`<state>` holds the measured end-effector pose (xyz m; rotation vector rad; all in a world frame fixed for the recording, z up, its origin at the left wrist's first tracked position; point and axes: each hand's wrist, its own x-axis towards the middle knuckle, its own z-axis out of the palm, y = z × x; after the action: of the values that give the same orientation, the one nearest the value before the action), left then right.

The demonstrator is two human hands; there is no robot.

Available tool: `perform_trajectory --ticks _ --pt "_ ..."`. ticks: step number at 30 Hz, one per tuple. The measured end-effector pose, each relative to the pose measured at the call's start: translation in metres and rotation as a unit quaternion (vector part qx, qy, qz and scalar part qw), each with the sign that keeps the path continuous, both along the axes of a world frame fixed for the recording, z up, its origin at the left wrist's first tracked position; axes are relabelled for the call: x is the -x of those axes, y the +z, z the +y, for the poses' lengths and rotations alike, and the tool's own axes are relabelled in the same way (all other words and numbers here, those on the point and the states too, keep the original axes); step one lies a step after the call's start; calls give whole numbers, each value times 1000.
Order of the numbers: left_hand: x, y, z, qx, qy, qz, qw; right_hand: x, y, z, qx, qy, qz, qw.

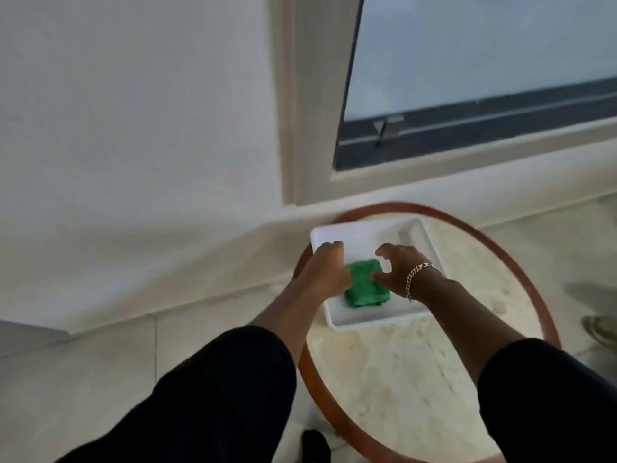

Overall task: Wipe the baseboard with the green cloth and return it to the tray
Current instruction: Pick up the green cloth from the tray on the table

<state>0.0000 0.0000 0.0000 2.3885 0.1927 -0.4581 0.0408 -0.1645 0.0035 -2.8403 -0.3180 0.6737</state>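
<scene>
Folded green cloth (365, 285), a soft, nubby square pad, lying flat on the floor of a white rectangular tray (364, 232) with a raised, rounded rim. The left hand (329, 269) covers the cloth's left edge, fingers curled loosely and touching the fabric; whether they pinch it cannot be told. The right hand (399, 269) sits at the cloth's right edge, fingers spread and relaxed, fingertips at or just above the fabric and thumb lifted clear, gripping nothing. A chain bracelet (415, 279) circles the right wrist; both forearms emerge from dark sleeves (213, 396). Beyond the fingertips the tray floor is bare and smooth up to its far rim. The tray rests on a round table (400, 379) with a mottled stone-like top and a reddish-brown wooden rim, its far edge close against the wall. The pale baseboard (200, 289) runs along the wall foot to the left of the left hand, above light floor tiles (100, 379). A framed window (484, 78) stands beyond the tray.
</scene>
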Motion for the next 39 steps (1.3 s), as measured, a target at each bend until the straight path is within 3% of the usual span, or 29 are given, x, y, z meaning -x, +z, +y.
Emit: perform_trajectory --ticks 3,10,14,19,29,33,39 --pt "-21 -36 -29 -42 -23 50 998 -10 -49 -6 25 -39 37 998" --pt "-36 -94 -56 -54 86 69 993 -1 -111 3 -34 -156 16 987" --pt "-38 -94 -57 8 152 58 987 2 -114 -1 -78 -190 -11 979" --pt "-22 -61 -52 111 209 -37 971 17 -80 -2 -160 -216 -83 960" --pt "75 -36 82 220 390 -130 885 92 -32 117 -256 -145 -142 945" --pt "129 -80 152 225 422 -106 872 138 -67 186 -249 -109 -117 955" --pt "186 -198 239 194 417 -47 887 185 -184 270 -221 -103 -33 969"
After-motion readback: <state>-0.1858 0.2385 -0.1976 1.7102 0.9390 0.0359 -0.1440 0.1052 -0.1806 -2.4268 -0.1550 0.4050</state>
